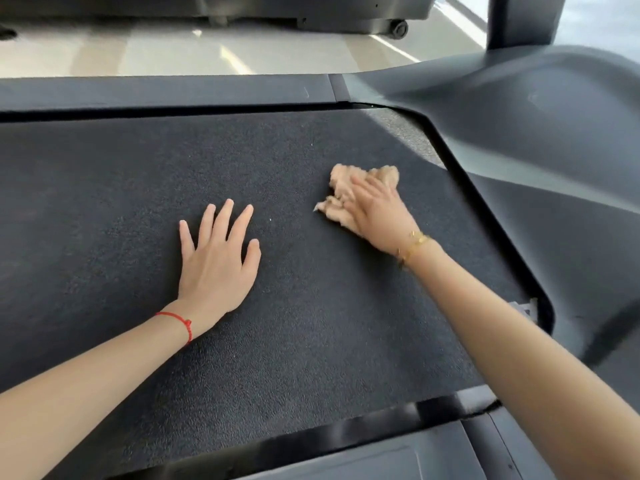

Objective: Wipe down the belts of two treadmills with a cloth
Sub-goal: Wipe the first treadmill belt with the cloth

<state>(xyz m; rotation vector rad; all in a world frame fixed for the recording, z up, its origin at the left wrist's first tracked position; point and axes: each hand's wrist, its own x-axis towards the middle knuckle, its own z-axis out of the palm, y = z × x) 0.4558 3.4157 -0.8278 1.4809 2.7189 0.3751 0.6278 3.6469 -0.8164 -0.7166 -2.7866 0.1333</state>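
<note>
Seen from above: a dark, grainy belt (311, 323) filling most of the view, flanked by smooth black side rails (173, 90) along the far edge and a matching rail along the near edge. At right, a moulded grey motor cover (536, 109) curving round the belt's end, with a black upright (519, 19) rising from it at top right. Beyond the far rail, a pale, glossy floor (207, 53) streaked with light, and on it the dark base of a second treadmill (242, 8), one small wheel (401, 28) showing under its corner.

Left hand (216, 258) laid flat on the belt, palm down, fingers straight and spread, holding nothing; a red string (180, 323) tied round that wrist. Right hand (377, 209) pressed flat onto a crumpled beige cloth (346, 192) on the belt near the motor cover, fingers straight over the fabric, blurred; a gold bracelet (414, 245) on that wrist. Cloth bunched under and ahead of the palm, well apart from the left hand. Both forearms bare, reaching in from the near edge.

No brand, label or readable writing made out anywhere on belt, rails or cover.
</note>
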